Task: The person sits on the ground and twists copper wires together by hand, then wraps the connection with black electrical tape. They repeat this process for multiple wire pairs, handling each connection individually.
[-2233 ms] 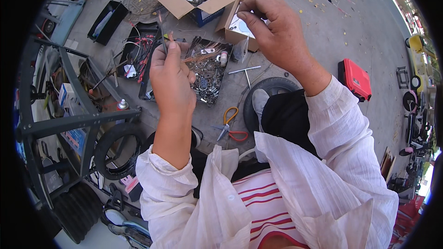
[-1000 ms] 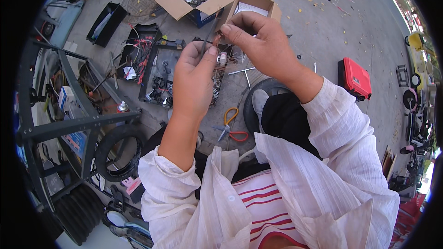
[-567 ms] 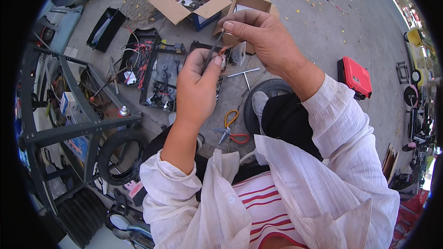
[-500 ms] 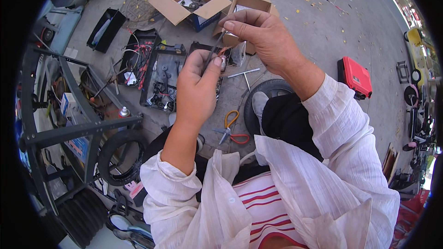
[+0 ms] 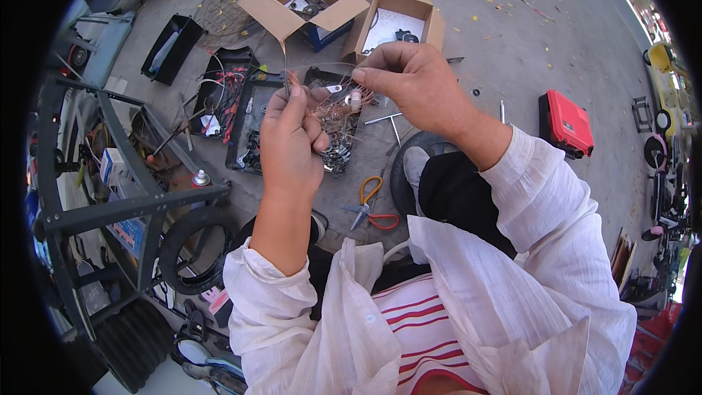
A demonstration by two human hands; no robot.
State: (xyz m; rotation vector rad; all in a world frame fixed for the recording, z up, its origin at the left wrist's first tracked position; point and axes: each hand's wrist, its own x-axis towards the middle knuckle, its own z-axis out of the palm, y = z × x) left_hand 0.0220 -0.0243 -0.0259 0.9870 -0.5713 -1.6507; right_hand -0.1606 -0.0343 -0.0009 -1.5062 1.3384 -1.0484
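Copper strands [image 5: 340,106] spread in a loose tangle above the parts tray [image 5: 314,74], in the head view, fanning out from the curled fingers of the left grip toward the right grip. The left grip [image 5: 287,132], in front of the tray's left side, is closed around a thin dark cable [image 5: 287,67] that stands up past the thumb, a coppery tuft beside it at the thumb tip. Whether its lower fingers also clasp the tangle is hard to tell. The right grip [image 5: 420,89], over the tray's right side and beyond, has thumb and forefinger pinched on a fine strand that arcs across from the tuft; the tangle lies just below those fingertips. Right of the tray is a T-handle tool [image 5: 383,118]; scissors [image 5: 364,210] lie on the ground on its near side, and a cardboard box [image 5: 434,31] stands beyond its far right corner.
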